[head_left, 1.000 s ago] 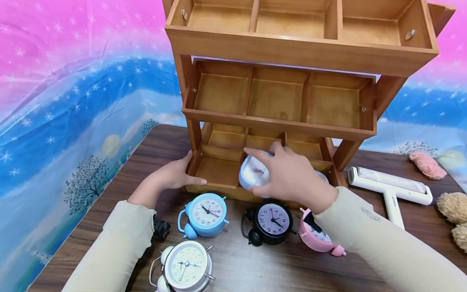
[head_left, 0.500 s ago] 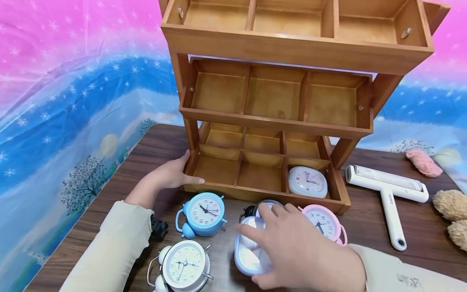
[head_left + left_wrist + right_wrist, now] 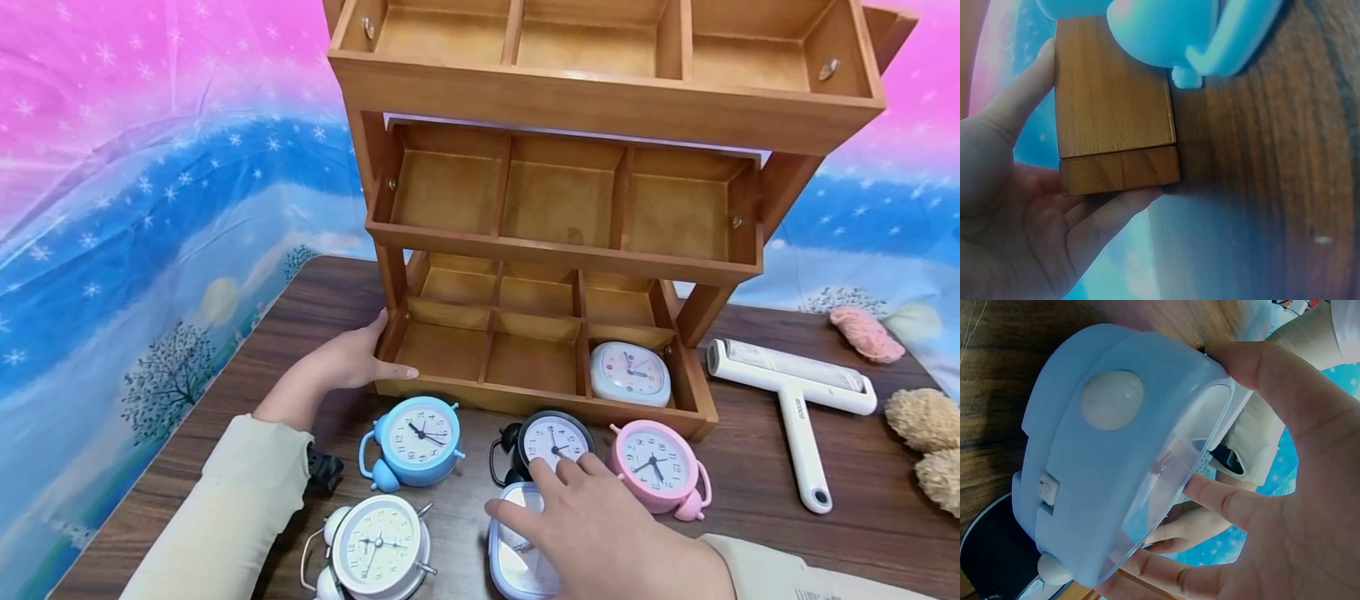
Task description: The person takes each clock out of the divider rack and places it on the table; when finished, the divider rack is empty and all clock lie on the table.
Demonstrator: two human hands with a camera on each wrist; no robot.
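A light blue square alarm clock [image 3: 517, 560] is low over or on the table. My right hand [image 3: 600, 525] holds it, and in the right wrist view the thumb and fingers span the clock [image 3: 1104, 425] from edge to edge. Whether its base touches the table is hard to tell. My left hand [image 3: 345, 358] grips the left end of the wooden shelf's lowest tier [image 3: 540, 401]; the left wrist view has the thumb and fingers on either side of the wooden end [image 3: 1113, 94]. A black twin-bell alarm clock [image 3: 557, 442] stands just beyond my right fingertips.
A pink alarm clock [image 3: 656, 467], a blue one [image 3: 420, 442] and a white one [image 3: 378, 546] stand before the shelf. Another square clock [image 3: 632, 373] sits in the lowest tier's right compartment. A white T-shaped lint roller [image 3: 802, 400], pink yarn [image 3: 866, 333] and fluffy tan balls [image 3: 922, 417] lie right.
My right hand has brought the light blue square clock from the lowest tier's middle compartment toward me, down to the table before the black clock. My left hand keeps its place.
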